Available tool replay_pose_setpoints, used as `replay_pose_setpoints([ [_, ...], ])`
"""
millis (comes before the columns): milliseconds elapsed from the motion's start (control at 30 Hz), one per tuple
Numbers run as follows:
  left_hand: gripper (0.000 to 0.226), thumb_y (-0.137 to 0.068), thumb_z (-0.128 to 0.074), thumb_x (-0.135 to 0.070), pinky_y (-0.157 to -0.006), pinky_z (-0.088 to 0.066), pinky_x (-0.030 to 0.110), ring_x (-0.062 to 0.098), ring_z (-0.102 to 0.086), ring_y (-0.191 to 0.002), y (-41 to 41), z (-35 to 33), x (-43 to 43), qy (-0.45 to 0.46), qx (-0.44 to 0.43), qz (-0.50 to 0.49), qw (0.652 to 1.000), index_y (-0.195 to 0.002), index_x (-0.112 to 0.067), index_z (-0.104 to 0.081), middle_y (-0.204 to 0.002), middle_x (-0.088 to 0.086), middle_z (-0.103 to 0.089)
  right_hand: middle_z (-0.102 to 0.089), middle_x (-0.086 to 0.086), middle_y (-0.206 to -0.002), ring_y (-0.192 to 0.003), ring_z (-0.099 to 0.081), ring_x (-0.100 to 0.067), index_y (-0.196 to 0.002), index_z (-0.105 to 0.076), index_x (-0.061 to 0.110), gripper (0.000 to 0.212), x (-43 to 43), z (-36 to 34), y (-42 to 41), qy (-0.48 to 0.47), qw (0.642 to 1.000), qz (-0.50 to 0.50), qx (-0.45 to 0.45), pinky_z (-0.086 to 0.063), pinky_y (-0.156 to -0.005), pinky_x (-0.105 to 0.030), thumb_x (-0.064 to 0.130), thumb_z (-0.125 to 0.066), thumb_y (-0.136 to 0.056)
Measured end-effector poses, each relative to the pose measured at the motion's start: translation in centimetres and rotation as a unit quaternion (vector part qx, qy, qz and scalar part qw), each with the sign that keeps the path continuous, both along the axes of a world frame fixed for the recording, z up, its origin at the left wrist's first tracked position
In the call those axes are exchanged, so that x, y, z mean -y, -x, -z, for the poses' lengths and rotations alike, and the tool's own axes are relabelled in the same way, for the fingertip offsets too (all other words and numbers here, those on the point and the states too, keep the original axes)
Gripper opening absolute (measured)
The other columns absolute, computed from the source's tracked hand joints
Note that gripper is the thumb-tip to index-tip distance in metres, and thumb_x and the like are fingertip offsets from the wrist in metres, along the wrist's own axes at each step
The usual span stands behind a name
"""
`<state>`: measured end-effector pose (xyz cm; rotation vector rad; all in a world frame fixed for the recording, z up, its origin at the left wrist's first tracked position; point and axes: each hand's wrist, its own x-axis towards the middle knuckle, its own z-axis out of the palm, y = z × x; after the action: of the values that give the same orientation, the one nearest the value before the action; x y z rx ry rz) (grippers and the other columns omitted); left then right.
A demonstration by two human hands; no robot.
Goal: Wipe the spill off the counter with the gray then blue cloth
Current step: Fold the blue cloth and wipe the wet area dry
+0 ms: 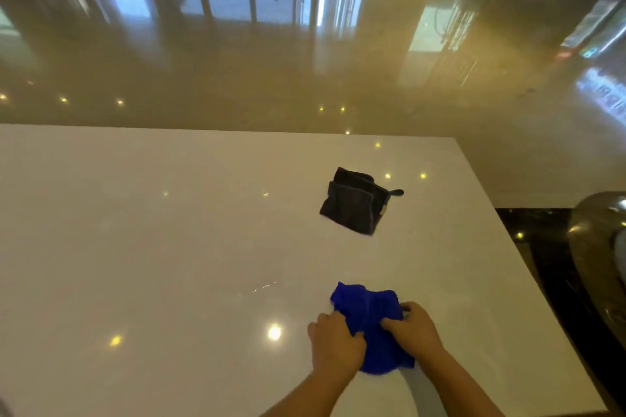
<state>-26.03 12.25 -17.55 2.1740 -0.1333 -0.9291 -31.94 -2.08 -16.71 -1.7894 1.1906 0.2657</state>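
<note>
No readable text anywhere, no labels, brands or nos. on the white counter [169,247], the folded gray cloth [352,206] or the blue cloth [369,308]. Far right on the shiny floor [305,78] there's a bluish glowing reflection [603,91] w/ marks that might be lettering, but too blurred to make out.
</note>
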Motion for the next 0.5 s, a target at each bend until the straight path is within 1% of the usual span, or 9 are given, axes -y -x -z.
replay_pose_setpoints([
  [67, 0.014, -0.078, -0.052, -0.002, -0.069, -0.059, 0.034, 0.019, -0.064, -0.082, -1.7, -1.2, -1.7, 0.13, -0.098, -0.113, 0.98, -0.084, -0.015, -0.055, -0.092, 0.008, -0.068, -0.075, -0.008, -0.103, -0.086, -0.072, -0.026, -0.117, -0.064, 0.01, 0.031, -0.9, -0.7, -1.3, -0.082, 0.994, 0.048, 0.059, -0.063, -0.072, -0.043, 0.001, -0.067, -0.087],
  [133, 0.022, -0.08, -0.053, 0.005, -0.059, -0.056, 0.026, 0.02, -0.067, -0.083, -4.1, -2.4, -4.4, 0.199, -0.139, -0.193, 0.951, -0.09, -0.014, -0.055, -0.094, 0.008, -0.068, -0.078, -0.008, -0.102, -0.091, -0.074, -0.031, -0.115, -0.066, 0.018, 0.034, -2.4, -1.8, -3.5, -0.188, 0.973, 0.077, 0.105, -0.063, -0.065, -0.04, -0.001, -0.069, -0.086],
  [200, 0.03, -0.084, -0.057, 0.007, -0.061, -0.059, 0.028, 0.023, -0.068, -0.092, -6.8, -3.1, -7.4, 0.228, -0.127, -0.253, 0.932, -0.103, -0.016, -0.054, -0.103, 0.006, -0.068, -0.076, -0.008, -0.111, -0.1, -0.073, -0.033, -0.119, -0.064, 0.023, 0.04, -4.1, -2.8, -6.7, -0.258, 0.956, 0.063, 0.126, -0.064, -0.07, -0.042, 0.003, -0.074, -0.085],
  [267, 0.036, -0.087, -0.061, 0.003, -0.074, -0.062, 0.041, 0.027, -0.068, -0.1, -10.2, -3.5, -10.4, 0.266, -0.104, -0.296, 0.911, -0.113, -0.019, -0.052, -0.114, 0.007, -0.067, -0.073, -0.008, -0.118, -0.105, -0.071, -0.033, -0.125, -0.061, 0.026, 0.046, -6.0, -3.3, -11.2, -0.277, 0.95, 0.018, 0.141, -0.064, -0.081, -0.049, 0.007, -0.076, -0.086],
  [300, 0.039, -0.087, -0.064, 0.0, -0.077, -0.062, 0.042, 0.026, -0.068, -0.102, -11.4, -3.9, -11.2, 0.281, -0.097, -0.294, 0.908, -0.118, -0.02, -0.051, -0.119, 0.008, -0.066, -0.07, -0.007, -0.122, -0.108, -0.07, -0.032, -0.129, -0.058, 0.027, 0.048, -6.6, -3.7, -12.8, -0.263, 0.952, 0.002, 0.153, -0.063, -0.085, -0.05, 0.009, -0.076, -0.087],
  [367, 0.052, -0.086, -0.071, -0.009, -0.069, -0.06, 0.032, 0.022, -0.066, -0.105, -13.0, -4.7, -12.1, 0.242, -0.076, -0.262, 0.931, -0.131, -0.02, -0.046, -0.133, 0.009, -0.061, -0.06, -0.005, -0.135, -0.118, -0.062, -0.03, -0.138, -0.051, 0.027, 0.056, -7.4, -4.1, -15.2, -0.157, 0.974, -0.045, 0.157, -0.06, -0.091, -0.044, 0.013, -0.075, -0.089],
  [400, 0.063, -0.085, -0.073, -0.015, -0.071, -0.057, 0.028, 0.022, -0.062, -0.112, -13.6, -4.6, -12.6, 0.183, -0.053, -0.237, 0.953, -0.14, -0.017, -0.041, -0.141, 0.009, -0.055, -0.054, -0.006, -0.141, -0.125, -0.056, -0.029, -0.144, -0.045, 0.026, 0.062, -8.0, -3.9, -16.1, -0.05, 0.987, -0.082, 0.129, -0.056, -0.095, -0.041, 0.017, -0.075, -0.09],
  [433, 0.075, -0.084, -0.075, -0.022, -0.081, -0.055, 0.03, 0.025, -0.056, -0.123, -14.1, -4.0, -13.6, 0.11, -0.021, -0.22, 0.969, -0.147, -0.014, -0.034, -0.148, 0.01, -0.048, -0.048, -0.008, -0.147, -0.132, -0.05, -0.029, -0.15, -0.038, 0.025, 0.07, -9.0, -3.4, -16.8, 0.074, 0.984, -0.132, 0.089, -0.051, -0.101, -0.041, 0.023, -0.075, -0.09],
  [500, 0.082, -0.086, -0.073, -0.032, -0.107, -0.042, 0.039, 0.03, -0.038, -0.141, -14.4, -2.5, -16.3, -0.019, 0.071, -0.193, 0.978, -0.152, -0.011, -0.029, -0.157, 0.013, -0.035, -0.033, -0.01, -0.16, -0.146, -0.033, -0.03, -0.157, -0.027, 0.024, 0.08, -10.7, -2.0, -18.0, 0.234, 0.938, -0.242, 0.081, -0.037, -0.116, -0.043, 0.041, -0.07, -0.092],
])
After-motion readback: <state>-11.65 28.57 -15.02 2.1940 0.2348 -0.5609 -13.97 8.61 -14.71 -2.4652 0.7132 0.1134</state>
